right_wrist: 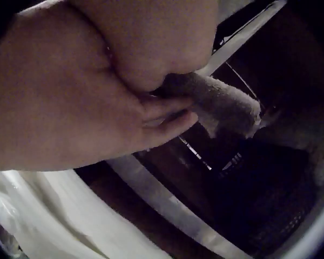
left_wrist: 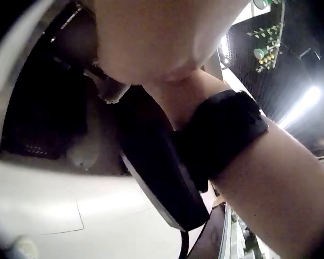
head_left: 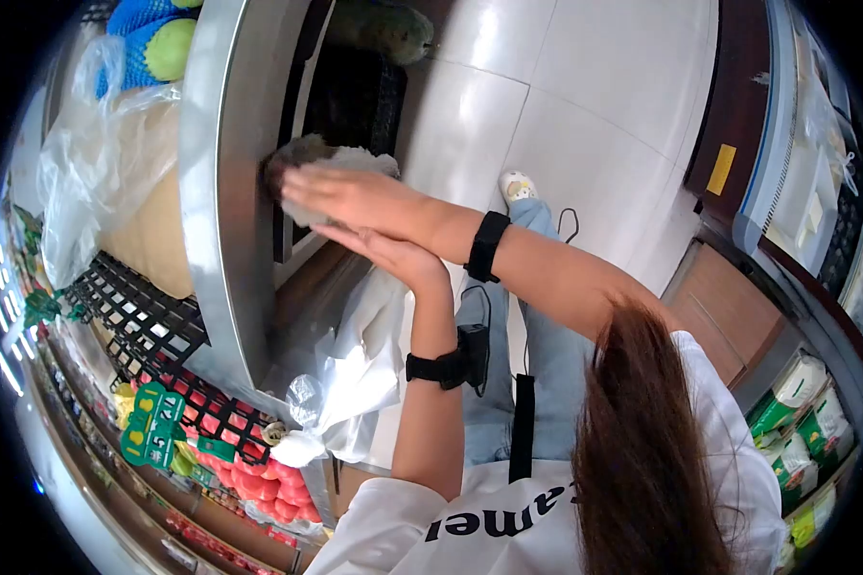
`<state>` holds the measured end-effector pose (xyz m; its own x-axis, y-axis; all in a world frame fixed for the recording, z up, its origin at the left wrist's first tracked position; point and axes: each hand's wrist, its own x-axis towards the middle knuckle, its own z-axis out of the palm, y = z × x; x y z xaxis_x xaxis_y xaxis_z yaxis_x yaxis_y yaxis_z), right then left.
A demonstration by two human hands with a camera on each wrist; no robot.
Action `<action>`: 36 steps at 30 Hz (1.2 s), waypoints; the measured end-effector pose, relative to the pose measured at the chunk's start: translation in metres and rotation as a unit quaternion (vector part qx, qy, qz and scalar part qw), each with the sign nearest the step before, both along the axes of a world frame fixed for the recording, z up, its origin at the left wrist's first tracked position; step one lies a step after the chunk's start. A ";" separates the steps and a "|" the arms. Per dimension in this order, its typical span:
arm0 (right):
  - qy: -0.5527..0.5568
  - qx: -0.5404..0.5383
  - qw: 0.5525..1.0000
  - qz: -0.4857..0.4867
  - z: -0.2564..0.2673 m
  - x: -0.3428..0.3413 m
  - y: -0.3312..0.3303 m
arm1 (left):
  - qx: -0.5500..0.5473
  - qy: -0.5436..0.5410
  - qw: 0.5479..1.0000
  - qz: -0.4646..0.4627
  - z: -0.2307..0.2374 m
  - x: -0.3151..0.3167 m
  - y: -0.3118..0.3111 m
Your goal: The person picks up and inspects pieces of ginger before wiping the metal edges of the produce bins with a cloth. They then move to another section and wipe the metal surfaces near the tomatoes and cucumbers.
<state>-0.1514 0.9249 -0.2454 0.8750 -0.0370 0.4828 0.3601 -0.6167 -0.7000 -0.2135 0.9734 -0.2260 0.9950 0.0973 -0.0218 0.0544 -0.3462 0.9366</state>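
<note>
A grey cloth [head_left: 374, 163] lies folded under my right hand [head_left: 360, 201], close against the metal edge of a display shelf [head_left: 225, 182]. The fingers of this hand look fairly straight across the cloth. My left hand [head_left: 398, 259] is right below it, its fingers extended along the underside of the right hand. Seen from the right wrist, the grey cloth [right_wrist: 232, 105] sticks out past the right palm [right_wrist: 156, 43], and the left hand's fingertips [right_wrist: 186, 118] reach up to that palm. In the left wrist view, the right forearm [left_wrist: 281, 178] passes overhead.
Beyond the hands, a black crate [head_left: 360, 91] and a large mottled green melon [head_left: 384, 29] lie low by the shelf. A clear plastic bag [head_left: 355, 355] hangs beside the left arm. Bagged green fruit [head_left: 173, 48] stands on top. Tiled floor [head_left: 594, 105] lies to the right.
</note>
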 end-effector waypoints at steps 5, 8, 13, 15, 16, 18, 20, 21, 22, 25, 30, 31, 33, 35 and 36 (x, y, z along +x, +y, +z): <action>0.028 0.008 0.999 -0.014 0.004 0.001 -0.018 | -0.053 0.039 0.997 -0.039 0.009 0.003 -0.015; 0.044 0.004 0.992 -0.115 0.002 -0.012 -0.027 | -0.069 0.064 0.991 -0.094 -0.001 0.002 -0.007; 0.147 0.083 0.958 -0.233 0.003 -0.102 -0.037 | -0.071 0.165 0.967 -0.180 0.019 -0.044 -0.015; 0.146 0.104 0.931 -0.319 0.003 -0.152 -0.031 | -0.014 0.178 0.949 -0.259 0.007 -0.071 -0.007; 0.167 0.116 0.915 -0.347 0.007 -0.175 -0.030 | -0.032 0.208 0.932 -0.294 0.003 -0.084 -0.003; 0.206 0.134 0.881 -0.405 0.019 -0.219 -0.020 | -0.052 0.239 0.913 -0.328 0.009 -0.108 0.005; 0.221 0.135 0.864 -0.433 0.033 -0.250 -0.008 | 0.005 0.260 0.867 -0.425 0.021 -0.126 0.013; 0.232 0.130 0.854 -0.447 0.041 -0.264 -0.001 | 0.001 0.262 0.867 -0.424 0.028 -0.132 0.018; 0.243 0.126 0.844 -0.462 0.049 -0.276 0.007 | 0.026 0.258 0.846 -0.466 0.034 -0.137 0.024; 0.232 0.108 0.843 -0.474 0.060 -0.302 0.024 | 0.058 0.222 0.825 -0.516 0.039 -0.154 0.042; 0.261 0.146 0.845 -0.443 0.070 -0.331 0.055 | 0.056 0.348 0.769 -0.533 0.049 -0.163 0.056; 0.252 0.141 0.847 -0.446 0.073 -0.335 0.060 | 0.068 0.326 0.776 -0.536 0.056 -0.166 0.057; 0.241 0.197 0.854 -0.418 0.080 -0.345 0.070 | 0.079 0.297 0.783 -0.540 0.068 -0.169 0.059; 0.252 0.205 0.857 -0.401 0.089 -0.358 0.080 | 0.113 0.280 0.781 -0.547 0.079 -0.176 0.063; 0.252 0.207 0.857 -0.399 0.093 -0.363 0.085 | 0.111 0.273 0.782 -0.549 0.082 -0.180 0.066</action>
